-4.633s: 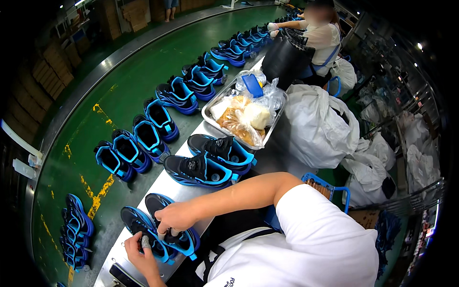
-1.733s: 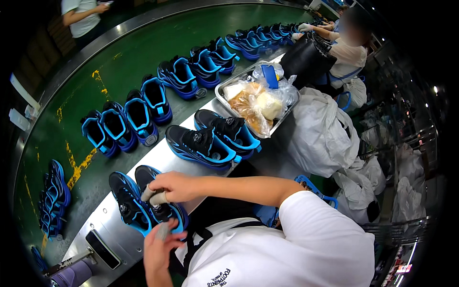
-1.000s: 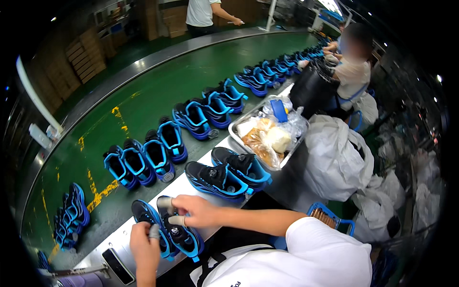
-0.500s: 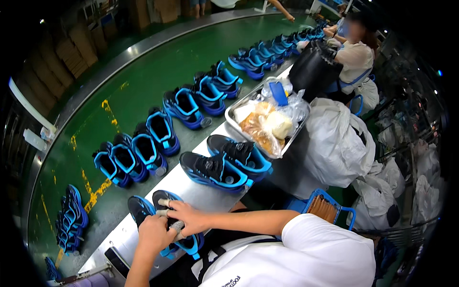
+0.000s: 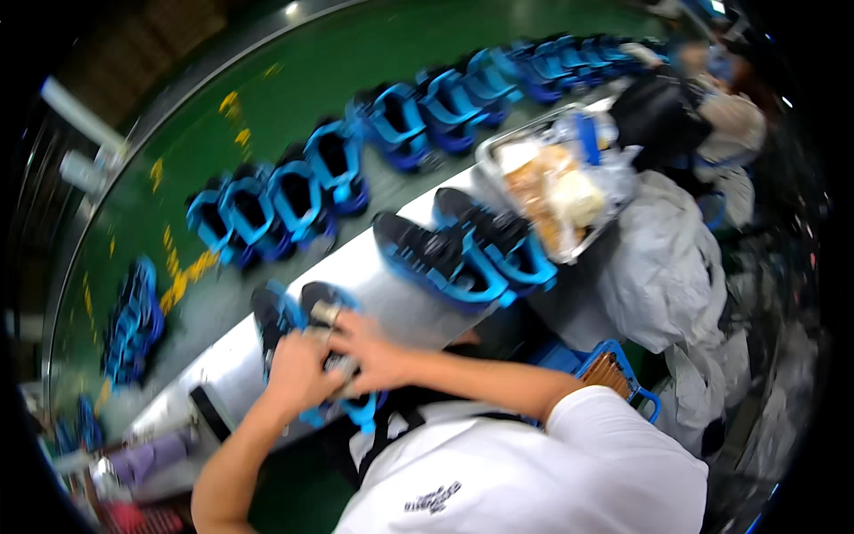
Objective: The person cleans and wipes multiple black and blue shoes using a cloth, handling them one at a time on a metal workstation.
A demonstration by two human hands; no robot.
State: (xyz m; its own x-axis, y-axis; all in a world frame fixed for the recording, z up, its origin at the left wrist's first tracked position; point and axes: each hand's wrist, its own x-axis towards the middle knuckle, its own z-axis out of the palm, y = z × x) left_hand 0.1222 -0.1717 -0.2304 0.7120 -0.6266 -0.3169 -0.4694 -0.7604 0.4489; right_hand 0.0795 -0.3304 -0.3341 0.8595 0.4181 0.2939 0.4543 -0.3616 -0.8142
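A pair of black-and-blue sneakers lies under my hands on the pale metal ledge. Both hands are closed round the upper of the right-hand sneaker, over its lacing, with fingertips close together. My left hand comes from the near side and my right hand from the right. Pale covers wrap some of my fingers. What the fingertips pinch is hidden and blurred. The left-hand sneaker sits beside it, partly behind my left hand. Another pair, a left sneaker and a right sneaker, stands further right on the ledge.
Rows of matching sneakers stand on the green surface beyond the ledge. A metal tray of plastic bags is at the right, near white sacks and a blue-framed seat. A co-worker is far right. A purple bottle lies lower left.
The view has shifted and blurred, so the ledge, tray and shoes appear moved. Both hands remain together on the same sneaker. The purple bottle shows more fully at lower left.
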